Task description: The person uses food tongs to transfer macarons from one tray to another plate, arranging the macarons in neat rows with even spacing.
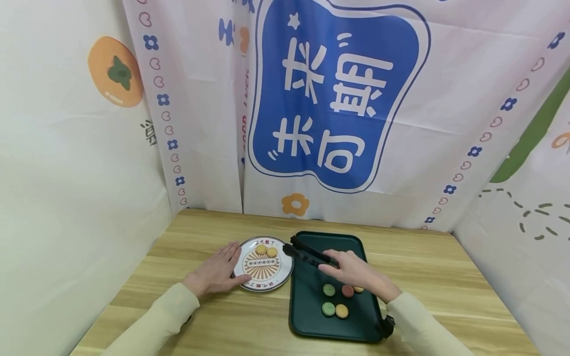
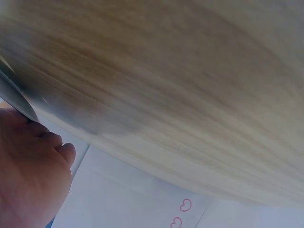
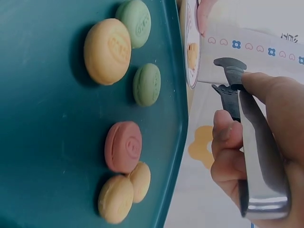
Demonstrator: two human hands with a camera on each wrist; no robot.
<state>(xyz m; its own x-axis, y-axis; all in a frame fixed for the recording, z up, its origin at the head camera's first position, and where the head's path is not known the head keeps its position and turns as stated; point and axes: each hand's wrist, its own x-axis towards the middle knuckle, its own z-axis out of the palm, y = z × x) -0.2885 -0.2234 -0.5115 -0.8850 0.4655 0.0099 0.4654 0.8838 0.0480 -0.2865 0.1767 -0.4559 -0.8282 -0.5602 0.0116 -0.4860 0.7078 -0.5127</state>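
Note:
My right hand (image 1: 354, 271) grips a pair of tongs (image 3: 263, 161), metal with black tips. Between those tips, which stand slightly apart above the plate's right rim and the tray's left edge, nothing shows. Two yellow macarons (image 1: 266, 251) lie near the far side of a white printed plate (image 1: 285, 269). Against the plate's left rim rests my left hand (image 1: 218, 269), fingers extended and thumb along the near edge. On the dark green tray (image 1: 307, 321) are two green macarons (image 3: 147, 84), a red macaron (image 3: 123, 147) and several yellow macarons (image 3: 107, 51).
The plate and tray stand side by side on a wooden table (image 1: 213, 321). A printed cloth (image 1: 213, 173) hangs behind the table's far edge, with white cloth at both sides. A black strap (image 1: 386, 326) on the right wrist is close to the tray's near right corner.

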